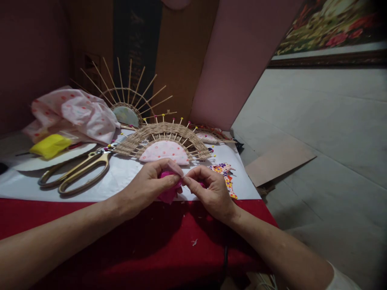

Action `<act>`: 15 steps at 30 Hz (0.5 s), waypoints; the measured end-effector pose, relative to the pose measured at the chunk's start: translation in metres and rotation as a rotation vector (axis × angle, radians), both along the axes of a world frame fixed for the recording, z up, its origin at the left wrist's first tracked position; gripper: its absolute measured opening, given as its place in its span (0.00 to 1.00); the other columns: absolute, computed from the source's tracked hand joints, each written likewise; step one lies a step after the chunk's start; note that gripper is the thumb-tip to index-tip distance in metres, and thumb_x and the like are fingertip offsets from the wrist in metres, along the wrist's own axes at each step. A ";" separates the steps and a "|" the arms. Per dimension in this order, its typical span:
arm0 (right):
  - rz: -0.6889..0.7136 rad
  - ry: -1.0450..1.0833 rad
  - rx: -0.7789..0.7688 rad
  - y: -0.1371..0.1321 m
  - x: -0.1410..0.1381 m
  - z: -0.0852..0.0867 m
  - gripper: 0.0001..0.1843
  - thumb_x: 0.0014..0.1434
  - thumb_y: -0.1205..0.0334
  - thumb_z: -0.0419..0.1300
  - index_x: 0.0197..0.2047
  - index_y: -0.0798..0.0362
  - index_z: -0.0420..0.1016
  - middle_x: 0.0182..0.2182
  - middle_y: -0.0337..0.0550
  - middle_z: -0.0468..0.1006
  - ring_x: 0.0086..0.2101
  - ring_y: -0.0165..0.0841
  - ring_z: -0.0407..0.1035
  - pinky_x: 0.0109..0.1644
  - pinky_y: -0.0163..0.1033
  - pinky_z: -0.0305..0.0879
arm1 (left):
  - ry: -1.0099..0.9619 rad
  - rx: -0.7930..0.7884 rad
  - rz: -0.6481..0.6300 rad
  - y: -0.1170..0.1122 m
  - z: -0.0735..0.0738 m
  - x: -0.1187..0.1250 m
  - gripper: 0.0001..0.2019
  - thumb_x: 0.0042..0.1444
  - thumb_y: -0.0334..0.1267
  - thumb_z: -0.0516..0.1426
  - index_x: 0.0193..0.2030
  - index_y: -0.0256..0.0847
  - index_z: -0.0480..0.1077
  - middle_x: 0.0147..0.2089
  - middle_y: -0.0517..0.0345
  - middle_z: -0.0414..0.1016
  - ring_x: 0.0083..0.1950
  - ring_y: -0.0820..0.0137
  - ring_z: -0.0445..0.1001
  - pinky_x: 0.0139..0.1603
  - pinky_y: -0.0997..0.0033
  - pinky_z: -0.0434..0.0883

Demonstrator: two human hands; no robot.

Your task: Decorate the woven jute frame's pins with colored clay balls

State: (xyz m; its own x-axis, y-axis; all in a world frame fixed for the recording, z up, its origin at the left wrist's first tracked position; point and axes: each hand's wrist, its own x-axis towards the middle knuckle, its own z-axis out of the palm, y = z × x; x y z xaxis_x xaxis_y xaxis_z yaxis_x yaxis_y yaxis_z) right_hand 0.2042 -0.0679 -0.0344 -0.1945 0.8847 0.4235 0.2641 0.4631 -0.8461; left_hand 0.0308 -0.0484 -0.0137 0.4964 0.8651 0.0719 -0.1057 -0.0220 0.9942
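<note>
Table (136, 249), red-covered, white sheet (127, 189) on top. Tan woven-fibre half-ring (163, 129) toward far edge. Left hand (148, 179) grips magenta soft cloth (167, 196) over the near side; right hand (214, 193) pinched closed beside it, contents unclear. Step looks like fine cloth work; next calls for steady pinch.

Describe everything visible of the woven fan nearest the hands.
The woven fan is a brown, fibrous arch on pale sticks tipped with yellow and pink beads. Sticks bridge to its semicircular centre, in dotted pale pink cloth. It rests on the white sheet, straight edge nearest; contact with the left hand is unclear.
</note>
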 end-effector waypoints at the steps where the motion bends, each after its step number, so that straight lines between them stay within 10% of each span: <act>1: -0.003 0.007 -0.006 0.000 0.000 0.000 0.07 0.57 0.61 0.60 0.30 0.54 0.70 0.23 0.36 0.70 0.23 0.25 0.61 0.26 0.32 0.59 | -0.005 0.001 0.000 0.000 0.000 0.000 0.06 0.52 0.36 0.60 0.31 0.35 0.69 0.25 0.61 0.72 0.25 0.76 0.69 0.25 0.79 0.67; 15: -0.009 0.075 -0.082 0.000 -0.003 0.003 0.10 0.54 0.58 0.62 0.28 0.55 0.69 0.21 0.36 0.69 0.20 0.23 0.58 0.22 0.30 0.56 | -0.019 0.003 -0.023 0.002 -0.003 0.000 0.06 0.53 0.36 0.60 0.32 0.36 0.69 0.25 0.61 0.72 0.24 0.77 0.68 0.24 0.79 0.67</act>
State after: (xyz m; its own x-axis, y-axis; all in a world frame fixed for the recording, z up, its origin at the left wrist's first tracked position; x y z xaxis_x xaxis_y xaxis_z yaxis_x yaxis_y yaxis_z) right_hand 0.2015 -0.0678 -0.0317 -0.1573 0.9184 0.3632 0.2023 0.3899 -0.8984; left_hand 0.0306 -0.0466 -0.0169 0.5148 0.8532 0.0845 -0.1254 -0.0226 0.9919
